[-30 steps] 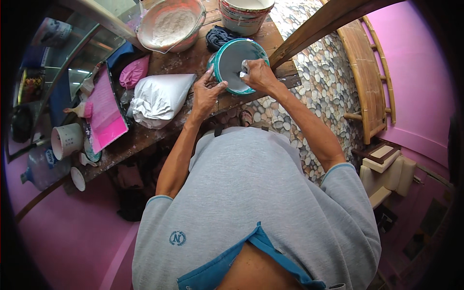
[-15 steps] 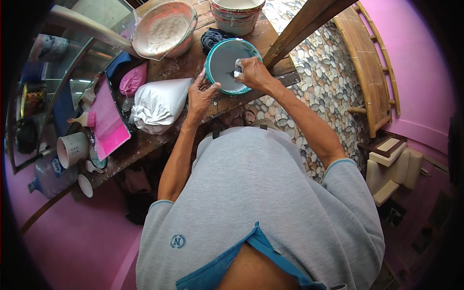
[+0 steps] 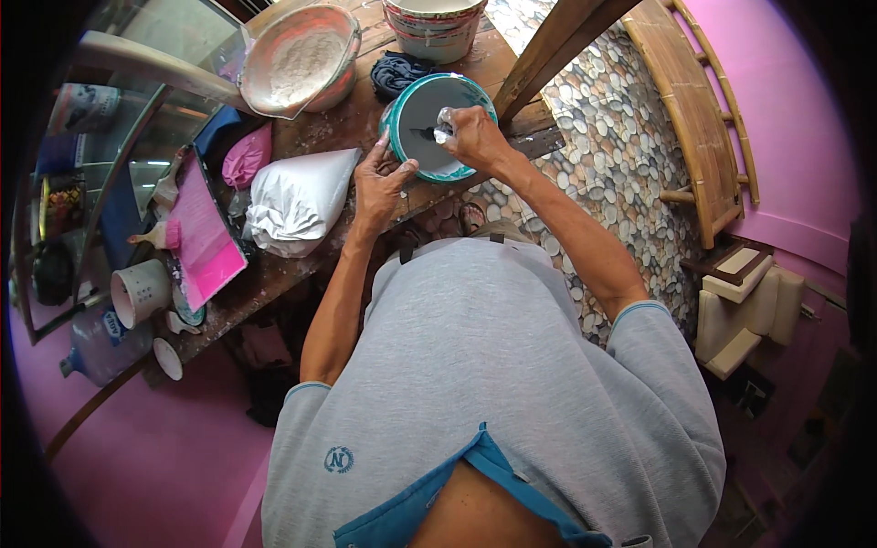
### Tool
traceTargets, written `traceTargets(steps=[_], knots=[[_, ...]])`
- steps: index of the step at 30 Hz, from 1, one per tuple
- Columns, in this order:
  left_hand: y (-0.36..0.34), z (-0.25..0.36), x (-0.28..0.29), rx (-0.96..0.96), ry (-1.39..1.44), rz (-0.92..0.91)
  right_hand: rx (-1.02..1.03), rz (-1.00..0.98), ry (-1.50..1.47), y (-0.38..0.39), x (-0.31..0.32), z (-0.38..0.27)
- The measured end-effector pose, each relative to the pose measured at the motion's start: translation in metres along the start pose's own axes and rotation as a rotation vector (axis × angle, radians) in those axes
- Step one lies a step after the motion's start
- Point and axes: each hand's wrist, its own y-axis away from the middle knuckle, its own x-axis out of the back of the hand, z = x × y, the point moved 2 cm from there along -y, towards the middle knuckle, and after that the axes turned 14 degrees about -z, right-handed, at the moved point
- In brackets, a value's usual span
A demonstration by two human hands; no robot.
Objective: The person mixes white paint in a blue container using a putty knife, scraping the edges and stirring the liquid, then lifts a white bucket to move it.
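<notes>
A teal-rimmed bucket [image 3: 491, 102] of smooth grey liquid [image 3: 429, 105] stands at the near edge of the wooden table. My left hand [image 3: 382, 173] steadies its left side, thumb by the rim and fingers along the outer wall. Over the bucket, my right hand [image 3: 481, 142] is closed round a white-smeared handle [image 3: 444, 128]. Its lower end dips into the liquid beside a dark streak, so I cannot make out what kind of tool it is. Just left of my left hand sits a white plastic bag [image 3: 301, 196], full and folded over.
Behind the bucket lie a dark cloth [image 3: 397, 73], a basin of pale powder [image 3: 343, 78] and stacked pails [image 3: 438, 36]. A wooden post [image 3: 557, 59] rises close on the right. Leftward are a pink paint tray [image 3: 206, 228], a brush [image 3: 163, 235] and a white tub [image 3: 140, 294].
My right hand has shifted slightly left with the handle, and a dark streak now shows in the grey liquid. My left hand keeps its hold on the bucket.
</notes>
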Motion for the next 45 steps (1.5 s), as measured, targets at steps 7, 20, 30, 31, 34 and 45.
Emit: traceTargets(steps=[7,20,30,31,34,45], knots=[[0.001,-0.001,0.001,-0.037,0.041,-0.008,-0.103,0.072,0.155,0.009,0.006,0.007],[0.005,-0.002,0.000,-0.020,-0.015,-0.008,-0.170,0.121,0.115,0.011,0.007,0.012],[0.004,-0.006,-0.002,-0.038,-0.024,-0.009,-0.110,0.062,-0.115,0.009,-0.007,-0.007],[0.005,-0.005,-0.001,-0.036,-0.025,-0.011,-0.089,0.106,-0.073,0.003,-0.004,-0.004],[0.007,-0.005,0.004,-0.011,-0.010,0.000,-0.092,0.163,0.006,-0.005,0.003,0.000],[0.003,-0.005,0.011,-0.025,-0.001,0.020,-0.244,0.084,-0.063,0.019,-0.008,-0.005]])
